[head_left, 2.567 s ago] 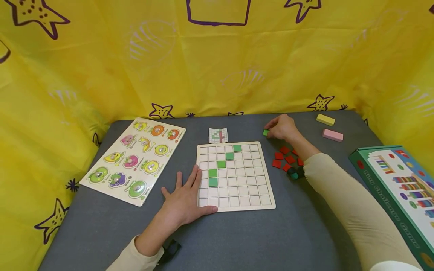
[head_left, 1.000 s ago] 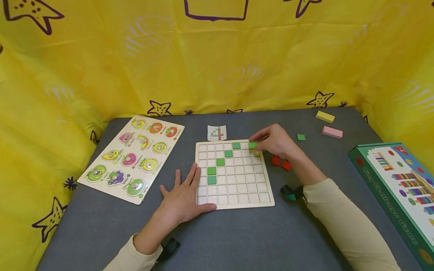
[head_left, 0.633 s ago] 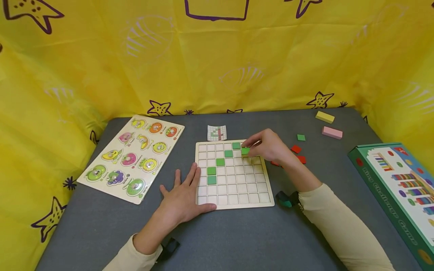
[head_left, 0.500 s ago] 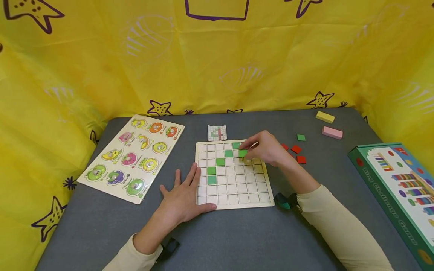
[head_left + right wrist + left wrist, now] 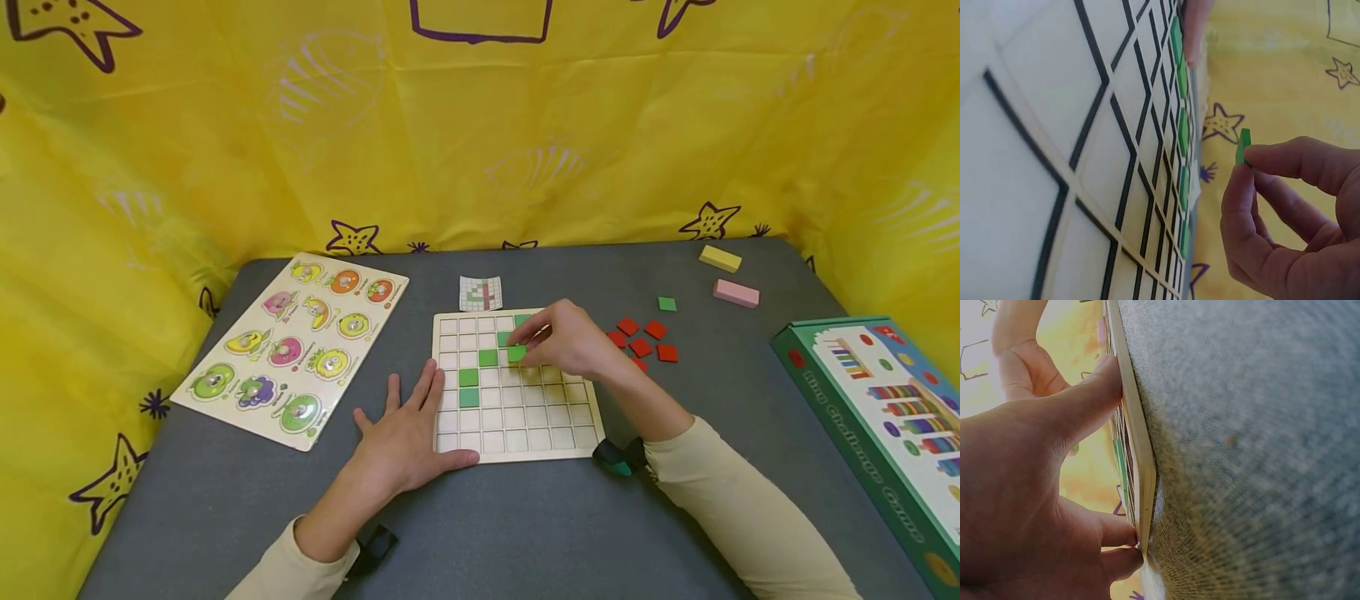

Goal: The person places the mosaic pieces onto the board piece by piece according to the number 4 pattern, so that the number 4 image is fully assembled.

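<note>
A pale square grid board [image 5: 555, 417] lies on the table with several green tiles set in its cells, stepping down from upper right to lower left. My right hand [image 5: 567, 340] pinches a green tile [image 5: 516, 354] between thumb and fingertips above the upper middle of the board. In the right wrist view that tile [image 5: 1243, 147] is raised clear of the grid. My left hand [image 5: 401, 442] lies with spread, straight fingers at the board's left edge, its thumb on the lower front corner. The left wrist view shows its fingers touching the board's rim [image 5: 1141, 462].
A small printed pattern card [image 5: 480, 293] lies behind the board. Several red tiles [image 5: 641, 347] and one green tile [image 5: 667, 304] are on the right. Beyond are yellow [image 5: 720, 259] and pink blocks [image 5: 736, 293], and a game box [image 5: 877, 417]. A fruit puzzle [image 5: 292, 350] is at left.
My right hand took a green tile from the table at the right, carried it left over the board's upper right corner, then inward and nearer. My left hand has stayed in place.
</note>
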### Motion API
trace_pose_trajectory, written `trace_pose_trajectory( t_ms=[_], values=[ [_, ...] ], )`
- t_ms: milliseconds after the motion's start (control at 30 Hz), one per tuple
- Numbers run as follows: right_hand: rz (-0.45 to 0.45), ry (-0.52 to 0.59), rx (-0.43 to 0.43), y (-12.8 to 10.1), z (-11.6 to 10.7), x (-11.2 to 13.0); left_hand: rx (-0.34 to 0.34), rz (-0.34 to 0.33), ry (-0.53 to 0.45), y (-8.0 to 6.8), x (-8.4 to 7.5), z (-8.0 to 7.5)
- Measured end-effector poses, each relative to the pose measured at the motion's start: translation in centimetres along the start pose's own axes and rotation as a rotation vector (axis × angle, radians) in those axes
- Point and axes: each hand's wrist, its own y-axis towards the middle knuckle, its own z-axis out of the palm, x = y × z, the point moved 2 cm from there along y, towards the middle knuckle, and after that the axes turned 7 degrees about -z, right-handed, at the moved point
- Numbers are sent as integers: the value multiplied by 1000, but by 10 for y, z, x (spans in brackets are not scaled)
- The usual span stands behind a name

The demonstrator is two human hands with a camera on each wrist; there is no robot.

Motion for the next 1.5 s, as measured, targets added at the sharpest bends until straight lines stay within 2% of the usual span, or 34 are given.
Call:
trace_pose_trajectory(
  t_ms=[300, 667, 867, 1100, 1500],
  values=[
    [-59, 54, 34, 1, 16, 2, -5, 5, 2, 0, 1, 0],
    [-44, 27, 66, 1, 27, 5, -4, 1, 4, 1, 0, 1],
    [-26, 45, 116, 1, 35, 5, -7, -2, 2, 0, 1, 0],
    [-27, 13, 165, 2, 43, 1, -7, 8, 0, 0, 0, -1],
    [-74, -44, 182, 2, 46, 3, -2, 4, 3, 2, 0, 0]
  ],
)
